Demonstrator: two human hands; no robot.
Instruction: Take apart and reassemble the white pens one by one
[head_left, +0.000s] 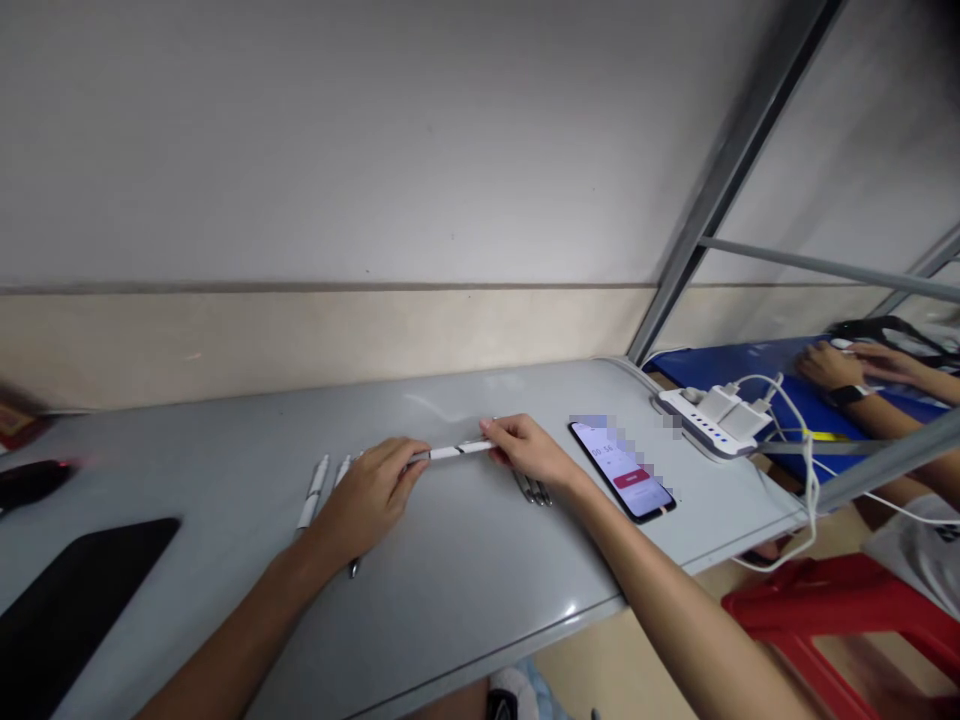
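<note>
Between my two hands a white pen (450,452) with a dark band is stretched out level, just above the grey desk. My left hand (375,495) pinches its left end with thumb and fingers. At the opposite end, the fingers of my right hand (529,450) are closed on it, hiding that tip. White pen barrels (313,492) lie to the left, some partly covered by my left hand. A dark metallic tip (354,568) pokes out below that hand. Several silvery pen parts (534,490) lie together under my right hand, partly hidden.
A phone (622,470) with its screen lit lies right of my right hand. Beyond it sits a power strip (709,420) with plugs and white cables. A black pad (82,600) is at left. Another person's hands (832,365) and a red stool (832,600) are at right.
</note>
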